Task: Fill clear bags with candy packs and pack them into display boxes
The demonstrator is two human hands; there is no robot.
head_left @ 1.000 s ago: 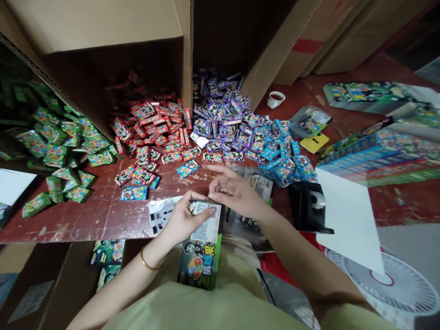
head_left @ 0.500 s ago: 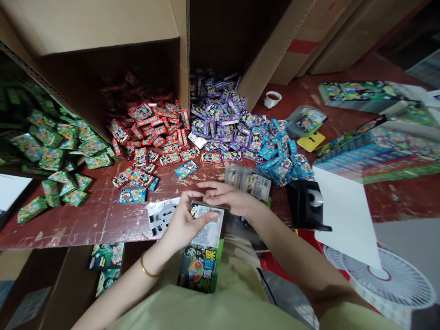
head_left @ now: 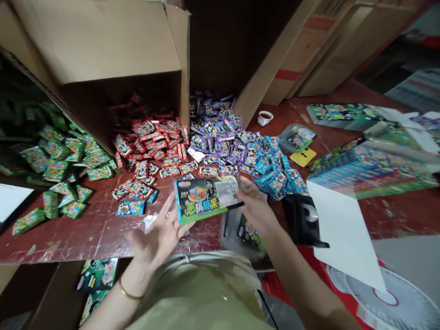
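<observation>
My right hand (head_left: 258, 208) grips the right end of a flat black candy box (head_left: 201, 201) with colourful print and a green edge. The box lies nearly level above the table, its printed face up. My left hand (head_left: 155, 238) is open, palm up and thumb spread, with its fingers against or just under the box's left end. Below the box, partly hidden by my right hand and blurred, is a stack of similar dark packages (head_left: 245, 231). A small whitish piece (head_left: 150, 222) lies near my left fingers.
Piles of small green packets (head_left: 57, 162), red packets (head_left: 154, 142), purple packets (head_left: 223, 142) and blue packets (head_left: 280, 172) spill from cardboard boxes. A black tape dispenser (head_left: 302, 220), white sheet (head_left: 343, 229), cup (head_left: 264, 118) and filled display boxes (head_left: 374, 169) stand right. A fan (head_left: 395, 298) is below.
The box has swung from upright near my body to level over the table. My left hand has let go of its face and opened; my right hand has taken its right end.
</observation>
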